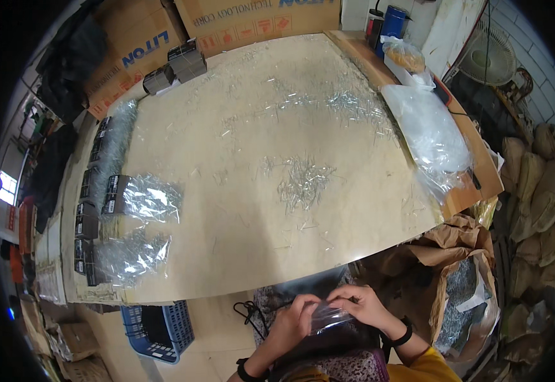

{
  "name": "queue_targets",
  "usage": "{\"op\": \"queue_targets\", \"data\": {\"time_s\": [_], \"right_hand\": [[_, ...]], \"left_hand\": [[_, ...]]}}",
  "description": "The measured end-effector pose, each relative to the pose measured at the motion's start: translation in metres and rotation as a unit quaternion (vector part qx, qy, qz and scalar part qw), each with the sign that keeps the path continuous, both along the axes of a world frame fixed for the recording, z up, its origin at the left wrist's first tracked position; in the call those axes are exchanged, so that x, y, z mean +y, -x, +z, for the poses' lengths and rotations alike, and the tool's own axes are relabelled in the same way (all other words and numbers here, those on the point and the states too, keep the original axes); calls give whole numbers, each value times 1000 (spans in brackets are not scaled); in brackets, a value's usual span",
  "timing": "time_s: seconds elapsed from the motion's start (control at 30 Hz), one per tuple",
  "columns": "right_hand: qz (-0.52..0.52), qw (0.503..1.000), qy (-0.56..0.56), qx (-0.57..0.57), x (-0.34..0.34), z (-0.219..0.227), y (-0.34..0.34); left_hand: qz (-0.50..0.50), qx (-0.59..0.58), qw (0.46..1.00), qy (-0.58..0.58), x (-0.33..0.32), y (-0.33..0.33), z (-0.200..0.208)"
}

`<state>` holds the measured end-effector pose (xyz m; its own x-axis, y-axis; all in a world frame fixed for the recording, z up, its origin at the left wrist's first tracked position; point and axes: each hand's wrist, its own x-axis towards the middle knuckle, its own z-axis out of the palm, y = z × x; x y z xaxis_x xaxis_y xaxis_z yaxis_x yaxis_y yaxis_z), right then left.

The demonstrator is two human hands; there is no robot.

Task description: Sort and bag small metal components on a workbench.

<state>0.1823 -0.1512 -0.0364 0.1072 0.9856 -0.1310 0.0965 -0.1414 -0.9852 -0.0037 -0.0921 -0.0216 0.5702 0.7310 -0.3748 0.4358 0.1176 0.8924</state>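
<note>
Near my lap, below the table's front edge, a small clear plastic bag (pixel 329 320) is stretched between my hands. My left hand (pixel 295 323) pinches one side of its upper edge, and my right hand (pixel 361 304) pinches the other. Whether anything lies inside the bag is hard to make out. Beyond my hands, on the pale wooden table (pixel 226 184), lies a loose pile of thin silvery metal pins (pixel 306 183). More pins (pixel 357 105) are scattered toward the far right.
Clear bags of pins with dark header cards (pixel 153 197) line the table's left side. Bundled dark cards (pixel 187 60) sit at the far left corner. Empty-looking plastic bags (pixel 427 127) lie at right. A paper sack of pins (pixel 459 305) stands lower right, a blue basket (pixel 178 325) lower left.
</note>
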Motion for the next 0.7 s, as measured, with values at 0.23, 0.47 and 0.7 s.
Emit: {"op": "queue_targets", "data": {"time_s": [0.23, 0.47, 0.7], "right_hand": [[134, 978, 156, 43, -31, -68, -11], [84, 942, -71, -317, -22, -98, -5], [-180, 903, -252, -298, 6, -72, 7]], "left_hand": [[-173, -28, 980, 95, -1, 22, -53], [-91, 65, 951, -287, -6, 34, -118], [-154, 35, 938, -308, -28, 47, -132]]}}
